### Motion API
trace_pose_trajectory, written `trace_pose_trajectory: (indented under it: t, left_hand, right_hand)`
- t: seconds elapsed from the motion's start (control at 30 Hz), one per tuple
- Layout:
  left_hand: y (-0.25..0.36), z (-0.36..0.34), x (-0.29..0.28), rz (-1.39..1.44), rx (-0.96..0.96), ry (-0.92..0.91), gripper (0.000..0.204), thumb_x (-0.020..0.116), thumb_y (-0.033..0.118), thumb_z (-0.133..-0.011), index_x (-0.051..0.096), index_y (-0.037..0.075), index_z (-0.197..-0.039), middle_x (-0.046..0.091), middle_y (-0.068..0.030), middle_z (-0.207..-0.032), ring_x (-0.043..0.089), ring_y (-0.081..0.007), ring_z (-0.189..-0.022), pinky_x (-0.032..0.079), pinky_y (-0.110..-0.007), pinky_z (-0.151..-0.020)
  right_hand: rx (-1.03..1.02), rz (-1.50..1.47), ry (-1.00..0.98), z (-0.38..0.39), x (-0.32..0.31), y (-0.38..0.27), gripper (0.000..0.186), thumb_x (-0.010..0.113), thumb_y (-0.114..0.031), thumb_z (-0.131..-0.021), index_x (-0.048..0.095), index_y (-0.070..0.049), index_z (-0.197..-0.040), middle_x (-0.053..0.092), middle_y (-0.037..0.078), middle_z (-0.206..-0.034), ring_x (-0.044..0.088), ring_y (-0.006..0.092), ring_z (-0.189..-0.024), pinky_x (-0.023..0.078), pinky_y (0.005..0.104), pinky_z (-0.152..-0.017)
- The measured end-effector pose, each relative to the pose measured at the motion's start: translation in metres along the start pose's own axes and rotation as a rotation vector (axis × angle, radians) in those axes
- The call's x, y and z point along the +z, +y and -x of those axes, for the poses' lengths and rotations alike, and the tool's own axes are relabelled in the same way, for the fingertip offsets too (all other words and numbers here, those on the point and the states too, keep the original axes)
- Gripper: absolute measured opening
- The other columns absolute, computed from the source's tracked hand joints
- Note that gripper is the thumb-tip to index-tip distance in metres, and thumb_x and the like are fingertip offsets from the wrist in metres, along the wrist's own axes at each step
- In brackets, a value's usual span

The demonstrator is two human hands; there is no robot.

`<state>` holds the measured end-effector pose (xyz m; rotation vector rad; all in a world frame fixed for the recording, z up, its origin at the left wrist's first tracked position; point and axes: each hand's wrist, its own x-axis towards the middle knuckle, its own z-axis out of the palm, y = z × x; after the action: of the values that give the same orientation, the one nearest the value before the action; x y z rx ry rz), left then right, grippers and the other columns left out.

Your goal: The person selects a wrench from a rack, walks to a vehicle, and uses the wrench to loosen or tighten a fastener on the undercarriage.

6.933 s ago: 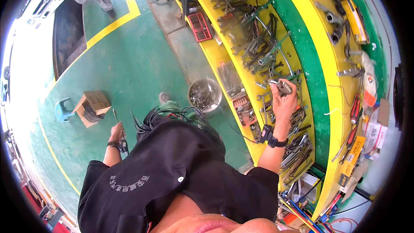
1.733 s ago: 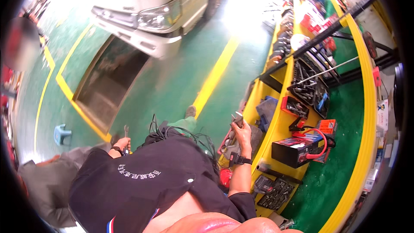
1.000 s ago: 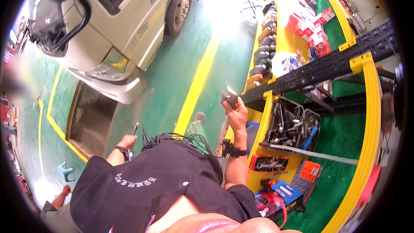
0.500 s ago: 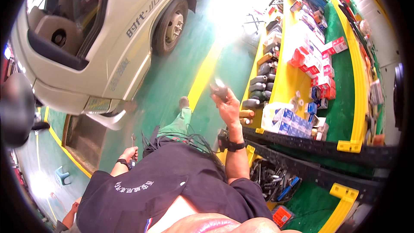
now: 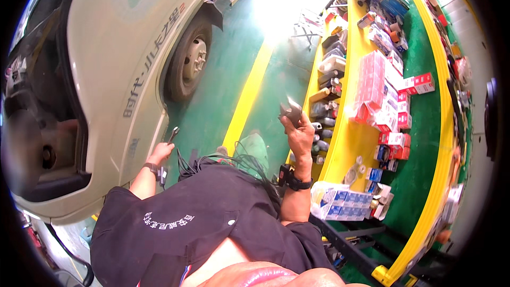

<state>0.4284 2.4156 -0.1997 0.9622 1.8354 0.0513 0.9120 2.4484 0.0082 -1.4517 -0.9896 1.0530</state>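
Note:
My left hand [image 5: 162, 151] grips a metal wrench [image 5: 173, 134] beside the truck's cream body, its end poking up past my fingers. My right hand [image 5: 298, 135] is closed on dark and silvery metal tools [image 5: 289, 111], held up near the yellow shelving; their exact kind is hard to make out. Loose black cables [image 5: 239, 162] hang at my waist between the two hands, over my dark shirt and green trousers.
A cream truck [image 5: 117, 53] with a wheel [image 5: 189, 66] stands along my left. On the right runs yellow shelving [image 5: 342, 143] with bottles, red-and-white boxes [image 5: 393, 138] and blue-and-white boxes [image 5: 340, 204]. A yellow stripe [image 5: 249, 90] marks the green floor; a folding stand [image 5: 305, 32] is farther ahead.
I have moved forward along the truck: its side and wheel are closer, and the toolboxes have dropped back behind boxes and bottles. Both hands still hold metal tools.

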Motion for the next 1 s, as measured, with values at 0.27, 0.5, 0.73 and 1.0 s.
trace_pose_trajectory:
  t: [0.27,0.5,0.73,1.0]
  left_hand:
    - [0.12,-0.103,0.024,0.105,-0.125,0.021,0.028,0.058,0.03,-0.084,0.058,0.006,-0.07,0.051,-0.0009,-0.059,0.05,-0.0155,-0.05,0.039,-0.033,-0.048]
    - [0.205,-0.117,0.043,0.462,-0.59,-0.07,0.029,0.059,0.028,-0.089,0.053,0.009,-0.068,0.049,-0.0012,-0.06,0.045,-0.0134,-0.05,0.038,-0.03,-0.047]
    - [0.348,-0.185,0.042,0.601,-0.525,-0.064,0.029,0.058,0.029,-0.09,0.052,0.01,-0.068,0.048,0.0,-0.06,0.044,-0.0123,-0.05,0.037,-0.029,-0.046]
    - [0.494,-0.329,0.016,0.53,-0.429,-0.068,0.023,0.06,0.023,-0.085,0.051,0.009,-0.068,0.046,-0.0006,-0.058,0.041,-0.0113,-0.047,0.031,-0.028,-0.041]
  right_hand:
    - [-0.065,0.023,-0.038,-0.206,-0.034,0.007,0.036,0.072,-0.006,-0.085,0.061,-0.004,-0.119,0.067,-0.002,-0.097,0.058,0.0039,-0.083,0.047,0.0193,-0.073]
    - [-0.059,0.093,-0.115,-0.399,-0.06,-0.029,0.035,0.071,-0.004,-0.085,0.062,-0.005,-0.118,0.067,-0.003,-0.095,0.057,0.0033,-0.083,0.047,0.0192,-0.073]
    - [-0.005,0.09,-0.19,-0.552,-0.063,-0.042,0.037,0.07,-0.004,-0.085,0.061,-0.005,-0.121,0.066,-0.003,-0.098,0.057,0.0034,-0.085,0.046,0.0191,-0.074]
    - [-0.14,0.116,-0.061,-0.719,-0.065,-0.055,0.033,0.071,-0.004,-0.084,0.061,-0.001,-0.115,0.066,-0.001,-0.091,0.058,0.0052,-0.08,0.046,0.0196,-0.072]
